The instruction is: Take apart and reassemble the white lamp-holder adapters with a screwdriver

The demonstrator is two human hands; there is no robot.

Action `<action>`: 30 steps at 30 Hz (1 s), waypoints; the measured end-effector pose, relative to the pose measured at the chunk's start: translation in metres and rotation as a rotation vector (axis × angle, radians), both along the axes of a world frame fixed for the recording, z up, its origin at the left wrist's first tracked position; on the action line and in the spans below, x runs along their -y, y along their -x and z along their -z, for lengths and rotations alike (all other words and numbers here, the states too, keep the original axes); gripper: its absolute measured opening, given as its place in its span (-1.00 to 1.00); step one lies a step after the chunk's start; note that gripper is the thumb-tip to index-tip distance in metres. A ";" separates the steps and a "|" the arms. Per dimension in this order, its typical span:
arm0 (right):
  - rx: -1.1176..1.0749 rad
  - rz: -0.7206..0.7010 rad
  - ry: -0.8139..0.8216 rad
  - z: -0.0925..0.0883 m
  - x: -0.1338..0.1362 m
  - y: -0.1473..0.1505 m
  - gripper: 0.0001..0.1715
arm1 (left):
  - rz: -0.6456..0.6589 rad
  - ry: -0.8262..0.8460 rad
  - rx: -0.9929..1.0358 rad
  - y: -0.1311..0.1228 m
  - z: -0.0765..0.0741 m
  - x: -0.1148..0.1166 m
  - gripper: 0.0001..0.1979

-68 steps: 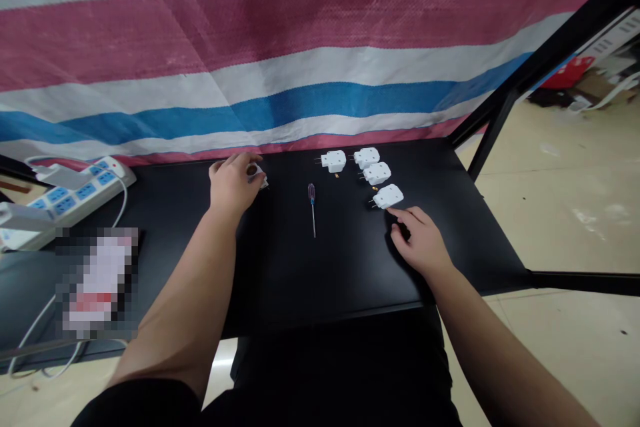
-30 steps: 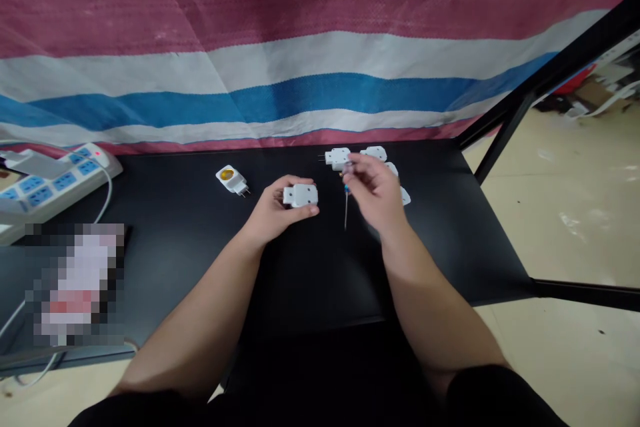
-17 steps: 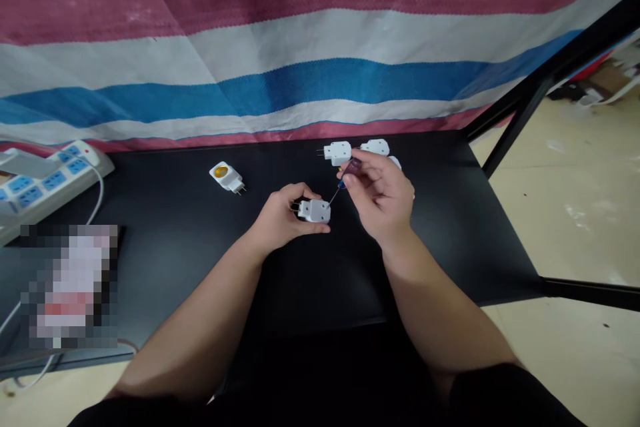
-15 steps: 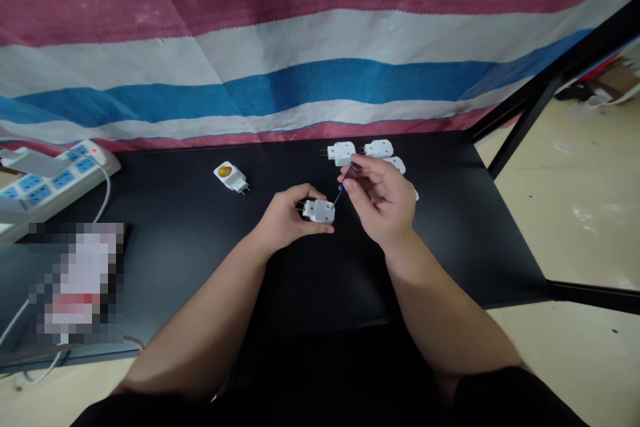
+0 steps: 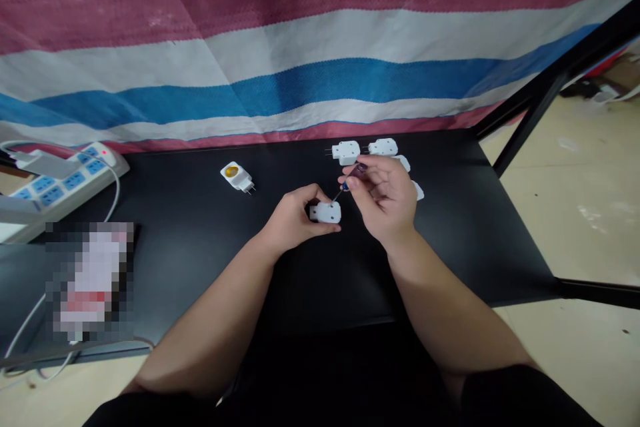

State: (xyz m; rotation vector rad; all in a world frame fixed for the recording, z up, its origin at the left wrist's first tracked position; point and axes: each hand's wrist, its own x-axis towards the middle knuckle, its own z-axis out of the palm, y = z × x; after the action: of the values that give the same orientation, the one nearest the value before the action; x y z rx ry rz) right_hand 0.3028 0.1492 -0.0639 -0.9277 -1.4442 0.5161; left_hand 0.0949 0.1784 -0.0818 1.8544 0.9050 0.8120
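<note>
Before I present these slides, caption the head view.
Left hand holds a boxy white plastic plug; right hand angles a purple-handled screwdriver at it.

Black short sleeves point(image 5: 520, 397) are worn; the forearms point(image 5: 215, 303), left hand point(image 5: 294, 219) and right hand point(image 5: 387, 197) are seen bare.

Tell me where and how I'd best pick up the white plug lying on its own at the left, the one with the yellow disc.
I'd pinch the plug across the two sides of its wide end, coming straight down from above. It lies with the yellow disc up and the prongs pointing right and toward you, so that should keep clear of both.
</note>
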 end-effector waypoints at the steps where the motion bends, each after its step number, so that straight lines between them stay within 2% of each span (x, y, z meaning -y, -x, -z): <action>1: 0.003 0.000 -0.003 0.000 0.000 0.000 -0.66 | 0.009 -0.020 -0.001 -0.001 0.000 0.000 -0.56; 6: 0.057 0.062 -0.037 -0.001 0.000 -0.001 -0.67 | 0.054 -0.115 0.005 -0.003 0.002 -0.001 -0.57; 17: 0.041 0.140 -0.067 -0.003 -0.001 -0.002 -0.69 | 0.062 -0.077 0.028 -0.003 0.006 0.000 -0.60; 25: 0.107 0.121 -0.106 -0.003 -0.001 -0.004 -0.68 | 0.085 -0.091 0.036 -0.003 0.003 0.000 -0.65; 30: 0.060 0.114 -0.115 -0.002 -0.003 -0.005 -0.68 | 0.084 -0.076 0.028 -0.003 0.003 0.000 -0.62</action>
State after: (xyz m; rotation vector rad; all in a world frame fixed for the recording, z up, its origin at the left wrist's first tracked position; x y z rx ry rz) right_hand 0.3077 0.1524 -0.0622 -0.9336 -1.4501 0.3196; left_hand 0.0976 0.1786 -0.0845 1.9287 0.7823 0.8286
